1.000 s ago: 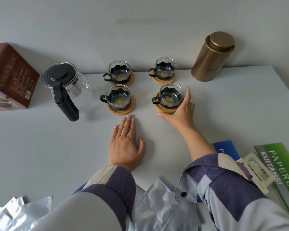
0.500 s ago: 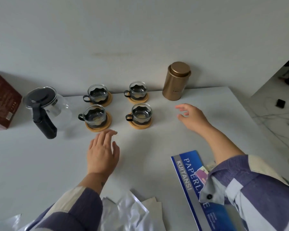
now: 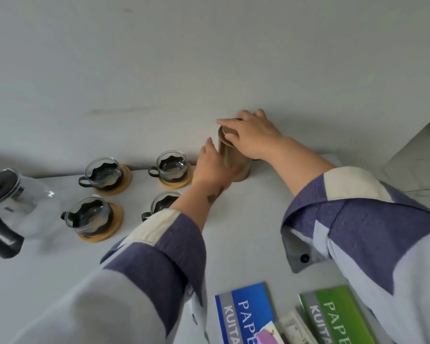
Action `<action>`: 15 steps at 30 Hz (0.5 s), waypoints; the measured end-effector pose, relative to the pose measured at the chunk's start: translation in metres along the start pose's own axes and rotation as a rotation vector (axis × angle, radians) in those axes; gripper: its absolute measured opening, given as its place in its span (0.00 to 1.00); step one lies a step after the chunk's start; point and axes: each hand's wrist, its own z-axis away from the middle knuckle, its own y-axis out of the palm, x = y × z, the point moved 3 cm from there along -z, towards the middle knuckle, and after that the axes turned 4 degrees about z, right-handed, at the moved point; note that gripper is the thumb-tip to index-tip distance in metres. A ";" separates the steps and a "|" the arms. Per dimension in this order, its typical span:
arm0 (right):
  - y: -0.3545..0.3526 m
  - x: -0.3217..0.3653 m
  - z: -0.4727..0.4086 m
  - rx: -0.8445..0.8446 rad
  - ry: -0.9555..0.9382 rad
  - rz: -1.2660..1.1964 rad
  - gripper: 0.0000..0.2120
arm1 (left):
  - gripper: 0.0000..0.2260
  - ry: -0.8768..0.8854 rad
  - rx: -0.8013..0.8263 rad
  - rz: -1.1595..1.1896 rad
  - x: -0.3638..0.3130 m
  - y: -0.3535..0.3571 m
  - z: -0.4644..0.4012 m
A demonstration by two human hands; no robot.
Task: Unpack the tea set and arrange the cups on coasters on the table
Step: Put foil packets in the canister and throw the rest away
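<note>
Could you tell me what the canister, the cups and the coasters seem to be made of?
Canister: likely metal, a brushed gold-bronze sheen with soft highlights. Cups, such as the back left one: clear glass, see-through with bright rim glints, each in a dark holder with a handle, plastic or metal, hard to tell. Coasters: light tan discs, probably bamboo or wood, matte.

the blue booklet (image 3: 246,316) reads "pape" and "kuita", both cut off; the green booklet (image 3: 338,316) shows the same.

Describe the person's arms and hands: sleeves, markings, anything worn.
Both hands, left hand and right hand, are bare: no gloves or rings visible. The sleeves are colour-blocked purple, cream and pale blue, and the right cuff has a dark button. A small dark tattoo marks the left wrist.
</note>
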 end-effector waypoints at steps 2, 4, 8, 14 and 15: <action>0.004 0.000 -0.004 -0.015 -0.031 0.098 0.19 | 0.46 -0.032 -0.004 0.072 -0.002 0.016 -0.008; 0.007 -0.002 -0.006 -0.027 -0.053 0.124 0.19 | 0.45 -0.043 -0.041 0.154 -0.004 0.025 -0.013; 0.009 -0.005 -0.012 -0.053 -0.102 0.163 0.20 | 0.39 -0.015 -0.146 0.269 -0.010 0.033 -0.023; 0.014 -0.003 -0.019 -0.017 -0.136 0.205 0.20 | 0.35 0.007 -0.172 0.132 0.000 0.031 -0.035; 0.011 -0.003 -0.022 0.024 -0.148 0.197 0.20 | 0.36 0.022 -0.171 0.104 0.001 0.029 -0.035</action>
